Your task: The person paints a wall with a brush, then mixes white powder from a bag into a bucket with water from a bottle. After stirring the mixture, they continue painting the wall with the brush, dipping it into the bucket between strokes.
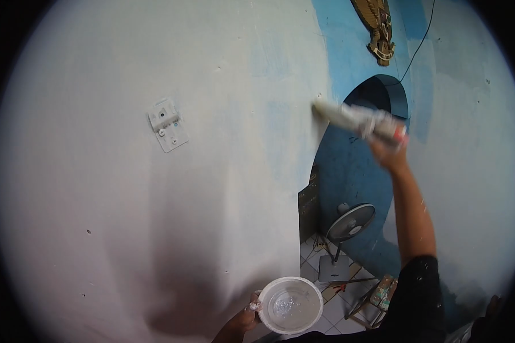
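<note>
My left hand [248, 315] grips the left rim of a round white tub [320, 297] with some whitish paint [289, 307] at its bottom. Stretched up and forward, my right hand [390, 153] is closed around a paintbrush [363, 121] that is smeared by motion. Its pale bristle end lies at or very near the right edge of the white wall [240, 131]; contact cannot be made out. Faint blue patches show through the white coat there, and the brush has a red part near its handle end.
A white bracket [167, 124] is fixed to the wall at left. Beyond the wall's edge are a blue wall with an arched opening [377, 94], a hanging carved ornament [379, 31], a dark cable [420, 46], a standing fan [352, 223] and a small wooden stool [357, 313] on white tiles.
</note>
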Action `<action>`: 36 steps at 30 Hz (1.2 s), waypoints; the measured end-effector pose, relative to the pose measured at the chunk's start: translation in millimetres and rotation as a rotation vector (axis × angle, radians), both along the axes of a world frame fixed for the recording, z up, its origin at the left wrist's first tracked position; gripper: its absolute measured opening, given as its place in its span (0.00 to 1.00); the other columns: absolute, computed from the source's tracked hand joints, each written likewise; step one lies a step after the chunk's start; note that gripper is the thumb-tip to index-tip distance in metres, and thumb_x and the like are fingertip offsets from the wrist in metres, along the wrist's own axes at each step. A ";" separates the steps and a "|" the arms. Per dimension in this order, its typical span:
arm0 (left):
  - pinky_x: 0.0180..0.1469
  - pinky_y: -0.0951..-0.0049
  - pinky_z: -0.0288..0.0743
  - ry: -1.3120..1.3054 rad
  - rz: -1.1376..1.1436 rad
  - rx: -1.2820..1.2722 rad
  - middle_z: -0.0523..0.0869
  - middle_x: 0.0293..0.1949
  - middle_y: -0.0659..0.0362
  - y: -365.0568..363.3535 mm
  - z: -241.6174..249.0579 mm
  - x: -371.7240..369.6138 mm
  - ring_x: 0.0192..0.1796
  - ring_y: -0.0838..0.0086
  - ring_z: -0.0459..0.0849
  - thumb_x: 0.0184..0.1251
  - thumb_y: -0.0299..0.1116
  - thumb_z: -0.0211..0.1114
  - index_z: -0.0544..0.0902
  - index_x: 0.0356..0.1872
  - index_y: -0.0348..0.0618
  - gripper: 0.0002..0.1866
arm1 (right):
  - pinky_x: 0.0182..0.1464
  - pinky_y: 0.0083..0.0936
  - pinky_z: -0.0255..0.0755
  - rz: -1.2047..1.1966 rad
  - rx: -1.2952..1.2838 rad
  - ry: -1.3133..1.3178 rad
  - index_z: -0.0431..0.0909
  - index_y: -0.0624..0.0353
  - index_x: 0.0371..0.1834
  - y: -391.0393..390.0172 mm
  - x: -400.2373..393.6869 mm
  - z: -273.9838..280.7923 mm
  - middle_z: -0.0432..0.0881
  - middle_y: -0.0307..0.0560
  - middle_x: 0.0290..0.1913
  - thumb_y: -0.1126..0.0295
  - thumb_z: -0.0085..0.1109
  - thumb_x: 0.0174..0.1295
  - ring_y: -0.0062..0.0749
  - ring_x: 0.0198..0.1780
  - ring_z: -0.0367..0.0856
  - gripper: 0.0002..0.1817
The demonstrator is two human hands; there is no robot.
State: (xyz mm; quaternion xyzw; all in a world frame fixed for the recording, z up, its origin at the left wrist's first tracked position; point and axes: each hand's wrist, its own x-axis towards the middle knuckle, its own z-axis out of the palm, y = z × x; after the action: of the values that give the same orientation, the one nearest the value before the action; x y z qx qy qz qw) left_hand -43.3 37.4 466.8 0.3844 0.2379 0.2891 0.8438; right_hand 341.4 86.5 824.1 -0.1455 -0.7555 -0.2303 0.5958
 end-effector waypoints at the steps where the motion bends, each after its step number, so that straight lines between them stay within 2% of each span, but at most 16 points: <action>1: 0.59 0.60 0.67 0.028 0.014 -0.002 0.67 0.56 0.58 -2.6 0.8 0.2 0.59 0.68 0.68 0.49 0.55 0.65 0.56 0.61 0.47 0.42 | 0.38 0.19 0.75 -0.072 0.069 -0.030 0.77 0.62 0.30 2.5 7.4 24.3 0.81 0.46 0.33 0.77 0.58 0.54 0.28 0.33 0.81 0.02; 4: 0.59 0.60 0.66 0.047 0.042 0.004 0.66 0.57 0.57 -3.6 -1.3 3.9 0.60 0.67 0.67 0.48 0.53 0.65 0.55 0.62 0.47 0.43 | 0.41 0.24 0.75 -0.617 0.408 -0.088 0.78 0.56 0.33 17.8 14.6 102.3 0.80 0.42 0.33 0.77 0.55 0.54 0.32 0.37 0.80 0.05; 6: 0.60 0.60 0.65 -0.011 0.043 0.009 0.66 0.57 0.57 -0.1 -17.3 2.3 0.60 0.67 0.67 0.47 0.53 0.65 0.55 0.61 0.47 0.43 | 0.40 0.24 0.75 -0.532 0.447 -0.059 0.79 0.55 0.34 35.0 4.9 100.3 0.81 0.42 0.34 0.77 0.56 0.55 0.31 0.36 0.81 0.05; 8: 0.61 0.60 0.65 -0.017 0.035 -0.005 0.65 0.57 0.57 -8.0 0.9 3.2 0.60 0.68 0.66 0.47 0.52 0.65 0.54 0.61 0.47 0.43 | 0.38 0.20 0.74 -0.540 0.164 -0.004 0.80 0.55 0.36 63.8 14.3 63.5 0.82 0.44 0.35 0.75 0.57 0.55 0.26 0.35 0.81 0.06; 11: 0.60 0.61 0.65 -0.002 0.042 -0.024 0.64 0.57 0.57 -12.6 -11.1 -2.8 0.60 0.68 0.65 0.46 0.52 0.65 0.55 0.61 0.47 0.43 | 0.38 0.15 0.73 0.826 -0.573 0.582 0.79 0.63 0.34 46.4 -19.1 -39.6 0.81 0.44 0.38 0.75 0.60 0.53 0.22 0.34 0.78 0.06; 13: 0.60 0.61 0.65 0.010 0.062 -0.021 0.65 0.56 0.57 -17.6 -17.8 -5.1 0.60 0.68 0.66 0.46 0.52 0.66 0.55 0.60 0.47 0.43 | 0.38 0.23 0.76 -0.171 -0.292 0.076 0.78 0.63 0.43 23.9 -9.0 -90.3 0.81 0.53 0.40 0.84 0.54 0.49 0.30 0.36 0.79 0.15; 18: 0.60 0.62 0.66 -0.009 0.049 0.011 0.66 0.55 0.57 -19.2 -14.8 -2.9 0.60 0.67 0.66 0.45 0.53 0.67 0.56 0.60 0.46 0.43 | 0.39 0.24 0.76 0.026 -0.095 -0.092 0.78 0.61 0.31 -4.9 -4.7 18.1 0.81 0.45 0.34 0.84 0.56 0.47 0.28 0.36 0.80 0.09; 20: 0.60 0.61 0.66 -0.026 0.071 0.005 0.66 0.55 0.57 -18.6 -13.0 -1.0 0.60 0.67 0.67 0.44 0.53 0.67 0.56 0.60 0.47 0.43 | 0.39 0.26 0.76 -0.723 0.471 -0.224 0.77 0.62 0.30 12.7 19.7 70.1 0.81 0.46 0.34 0.83 0.54 0.53 0.30 0.35 0.81 0.05; 23: 0.60 0.60 0.66 -0.030 0.099 -0.013 0.66 0.55 0.56 -18.3 -11.2 0.4 0.60 0.67 0.67 0.43 0.53 0.67 0.57 0.60 0.48 0.43 | 0.41 0.23 0.75 -0.265 0.316 -0.121 0.76 0.62 0.34 30.0 0.4 99.9 0.78 0.42 0.33 0.83 0.54 0.54 0.26 0.38 0.79 0.06; 24: 0.60 0.59 0.66 -0.024 0.108 -0.023 0.66 0.55 0.56 -19.6 -10.4 -2.8 0.60 0.67 0.67 0.43 0.53 0.67 0.57 0.60 0.49 0.43 | 0.43 0.22 0.72 -0.241 0.185 -0.085 0.76 0.63 0.37 64.9 22.6 67.3 0.78 0.41 0.36 0.80 0.57 0.54 0.26 0.39 0.77 0.07; 26: 0.60 0.58 0.65 0.002 0.104 -0.015 0.66 0.55 0.56 -23.3 -3.7 -8.9 0.60 0.66 0.66 0.42 0.54 0.67 0.56 0.60 0.50 0.44 | 0.45 0.21 0.71 0.238 -0.369 0.256 0.77 0.59 0.37 93.9 21.4 -20.6 0.78 0.43 0.40 0.80 0.55 0.53 0.28 0.42 0.77 0.08; 29: 0.60 0.57 0.65 0.048 0.114 0.008 0.65 0.56 0.55 -24.3 -7.9 -14.6 0.60 0.64 0.65 0.40 0.56 0.68 0.56 0.59 0.51 0.45 | 0.38 0.18 0.71 0.182 -0.354 0.085 0.79 0.61 0.39 48.2 -10.1 -116.0 0.80 0.47 0.42 0.74 0.60 0.50 0.26 0.38 0.79 0.12; 31: 0.60 0.56 0.64 0.059 0.127 0.010 0.65 0.56 0.55 -22.7 -11.0 -16.7 0.61 0.63 0.65 0.39 0.55 0.68 0.55 0.59 0.51 0.46 | 0.36 0.18 0.72 0.009 -0.379 -0.032 0.79 0.63 0.39 18.6 -16.1 -129.4 0.81 0.48 0.40 0.72 0.62 0.48 0.27 0.34 0.79 0.13; 34: 0.61 0.56 0.63 0.044 0.133 -0.004 0.64 0.56 0.55 -21.2 -14.8 -18.7 0.61 0.63 0.64 0.38 0.54 0.68 0.55 0.59 0.51 0.46 | 0.40 0.19 0.74 -0.240 -0.639 -0.046 0.78 0.59 0.30 -32.8 -23.1 -83.2 0.83 0.48 0.39 0.81 0.56 0.43 0.27 0.34 0.82 0.10; 35: 0.61 0.56 0.63 0.042 0.133 0.001 0.64 0.56 0.54 -20.8 -17.9 -19.3 0.61 0.63 0.64 0.38 0.53 0.68 0.55 0.59 0.51 0.46 | 0.39 0.19 0.74 0.075 -0.404 -0.088 0.78 0.59 0.30 -14.5 -10.6 -66.0 0.83 0.46 0.38 0.80 0.56 0.43 0.28 0.33 0.82 0.09; 36: 0.61 0.56 0.63 0.036 0.135 0.011 0.64 0.56 0.54 -18.9 -18.1 -18.8 0.61 0.63 0.64 0.38 0.52 0.68 0.55 0.60 0.51 0.46 | 0.38 0.20 0.75 0.073 -0.235 -0.122 0.78 0.60 0.30 -18.4 -14.3 -29.8 0.83 0.46 0.37 0.80 0.57 0.46 0.28 0.33 0.82 0.07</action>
State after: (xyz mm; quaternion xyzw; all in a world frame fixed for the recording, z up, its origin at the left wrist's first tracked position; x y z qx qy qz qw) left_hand -62.1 18.5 448.6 0.3773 0.2771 0.3397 0.8158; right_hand 327.1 68.2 794.3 -0.1727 -0.8169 -0.1267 0.5355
